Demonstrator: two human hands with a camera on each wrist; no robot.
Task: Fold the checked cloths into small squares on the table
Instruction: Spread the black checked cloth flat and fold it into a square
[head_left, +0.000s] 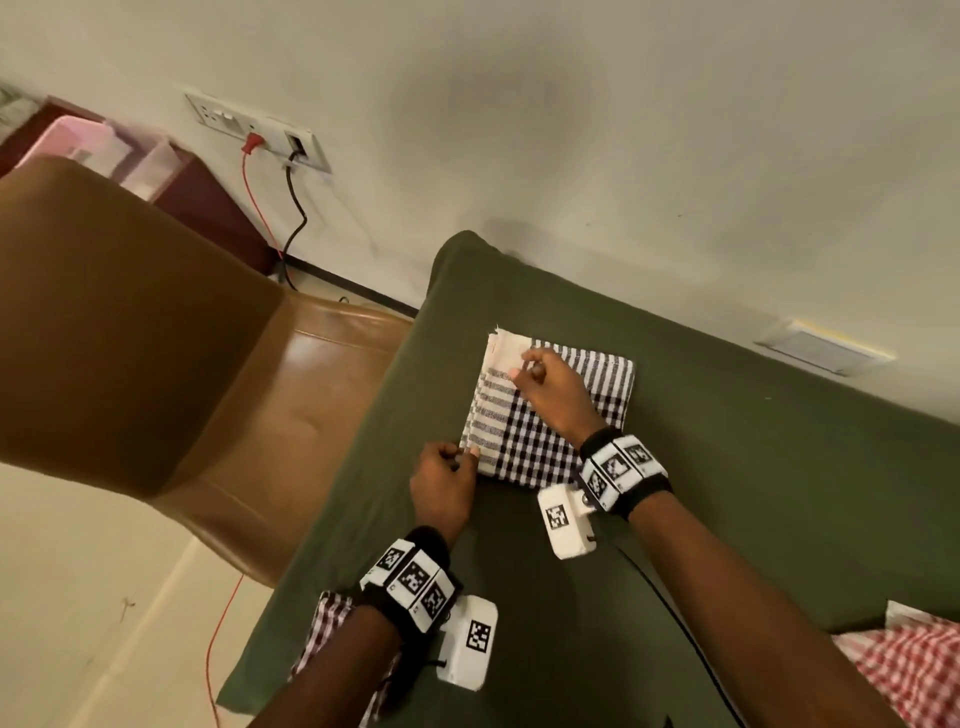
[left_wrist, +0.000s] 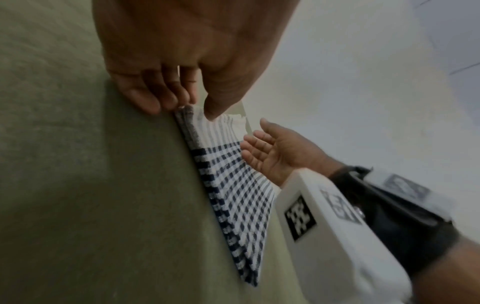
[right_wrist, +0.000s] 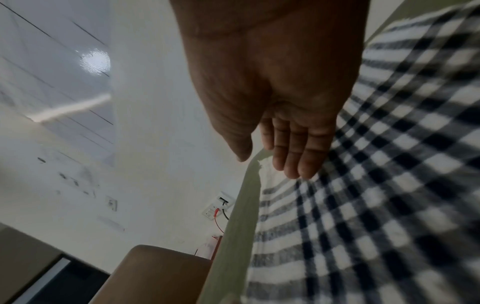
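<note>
A brown leather chair (head_left: 156, 338) stands left of the green-covered tabletop (head_left: 727, 467). On the far wall, a white switch panel (head_left: 257, 131) holds a red plug and cable (head_left: 253, 145) and a black cable (head_left: 296, 208). Pink plastic boxes (head_left: 98, 150) sit far left.

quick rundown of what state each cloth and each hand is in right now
black checked cloth: folded, lying flat on the green table cover
left hand: pinches the cloth's near left corner
right hand: fingers straight, resting on top of the cloth
red checked cloth: at the table's right edge, mostly out of frame
third checked cloth: under the left forearm, mostly hidden
</note>
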